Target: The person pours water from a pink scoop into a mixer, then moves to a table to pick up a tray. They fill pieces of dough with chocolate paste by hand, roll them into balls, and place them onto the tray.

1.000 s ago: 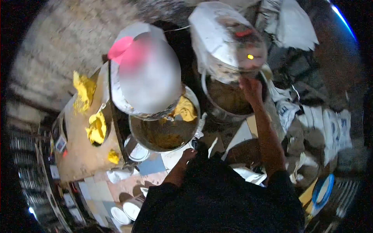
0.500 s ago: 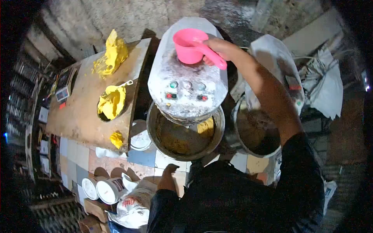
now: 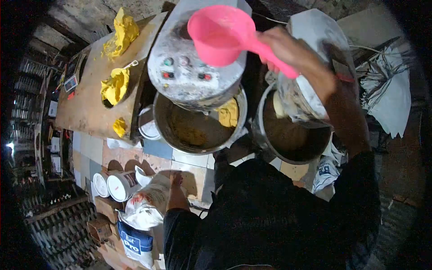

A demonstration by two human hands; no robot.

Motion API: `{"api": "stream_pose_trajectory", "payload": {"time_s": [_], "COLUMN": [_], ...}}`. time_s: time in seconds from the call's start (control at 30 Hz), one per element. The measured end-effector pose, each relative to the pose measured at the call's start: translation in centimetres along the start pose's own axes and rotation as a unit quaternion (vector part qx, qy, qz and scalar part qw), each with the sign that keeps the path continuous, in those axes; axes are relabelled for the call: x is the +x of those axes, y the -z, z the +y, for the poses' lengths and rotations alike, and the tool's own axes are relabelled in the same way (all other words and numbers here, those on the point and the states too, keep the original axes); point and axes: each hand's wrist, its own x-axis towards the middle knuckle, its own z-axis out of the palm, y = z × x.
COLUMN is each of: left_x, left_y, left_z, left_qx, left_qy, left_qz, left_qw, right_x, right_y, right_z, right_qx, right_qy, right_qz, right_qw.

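My right hand [image 3: 288, 47] grips the handle of a pink plastic scoop [image 3: 220, 33] and holds it up over the dusty head of a mixing machine [image 3: 189, 76]. Under that head sits a large metal bowl [image 3: 198, 126] with a lump of yellow dough at its right side. A second mixer bowl [image 3: 292, 135] stands to the right, below my right forearm. My left hand [image 3: 176, 180] hangs low with its fingers loosely apart, holding nothing, just above a white sack [image 3: 146, 204] on the tiled floor.
A wooden board [image 3: 90, 99] at the left carries several lumps of yellow dough [image 3: 114, 85] and a small scale. Two white tubs [image 3: 114, 185] and a blue-and-white bag [image 3: 135, 245] stand on the floor at lower left. White sacks lie at the right.
My right hand has lifted the pink scoop off the mixer's top, higher and nearer the camera. My left hand has dropped lower toward the white sack. The view has shifted slightly.
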Motion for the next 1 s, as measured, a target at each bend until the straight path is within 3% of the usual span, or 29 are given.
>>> {"api": "stream_pose_trajectory", "payload": {"time_s": [0.07,0.13,0.17,0.2,0.27,0.3,0.37,0.4,0.47,0.5,0.63,0.7,0.77,0.83,0.9,1.0], "left_x": [-1.5,-3.4,-5.7,-6.4,-7.6,-8.2,-9.4,-10.5,-12.5,-13.6,-18.1,-19.3,-19.8,-19.5,-19.4,-15.2], "left_y": [-5.1,-11.6,-15.2,-18.0,-23.4,-25.8,-29.5,-31.6,-35.1,-36.6,-39.8,-39.9,-39.5,-38.7,-37.6,-34.1], "left_z": [0.2,1.3,2.3,3.2,5.4,5.3,4.4,4.2,3.6,3.1,0.8,0.6,0.7,1.5,2.2,0.3], "left_qx": [0.073,0.038,0.041,0.075,0.228,0.241,0.277,0.306,0.381,0.42,0.543,0.572,0.589,0.599,0.605,0.566], "left_qy": [-0.046,-0.142,-0.149,-0.128,-0.003,-0.011,-0.023,-0.042,-0.093,-0.115,-0.128,-0.118,-0.109,-0.1,-0.09,-0.13], "left_qz": [-0.047,-0.179,-0.219,-0.234,-0.189,-0.202,-0.224,-0.222,-0.194,-0.169,-0.032,0.013,0.035,0.048,0.053,0.022], "left_qw": [0.995,0.973,0.963,0.961,0.955,0.949,0.934,0.925,0.899,0.884,0.829,0.812,0.8,0.793,0.79,0.814], "right_x": [-4.7,-8.6,-11.8,-14.0,-17.5,-19.2,-21.3,-22.0,-23.9,-24.7,-27.6,-27.8,-27.7,-27.9,-27.9,-27.8], "right_y": [0.8,0.9,0.9,0.3,-0.7,-1.6,-1.8,-3.2,-4.3,-6.6,-4.6,-4.6,-4.2,-4.3,-3.9,-5.3], "right_z": [2.4,6.1,9.6,11.5,14.1,16.0,18.8,21.6,25.1,28.7,30.6,31.3,31.7,32.8,33.4,37.2], "right_qx": [-0.006,0.024,0.029,0.024,0.016,0.014,0.023,0.027,-0.036,-0.139,-0.316,-0.195,0.041,-0.011,-0.034,-0.181], "right_qy": [0.009,0.006,0.005,0.008,0.021,0.054,0.066,0.167,0.215,0.325,0.333,0.248,0.023,0.069,0.056,0.165], "right_qz": [-0.016,-0.045,-0.056,-0.063,-0.036,0.019,0.005,0.07,0.103,0.228,0.147,0.119,0.049,0.072,0.066,0.062], "right_qw": [1.0,0.999,0.998,0.998,0.999,0.998,0.998,0.983,0.971,0.907,0.876,0.941,0.998,0.995,0.996,0.967]}}
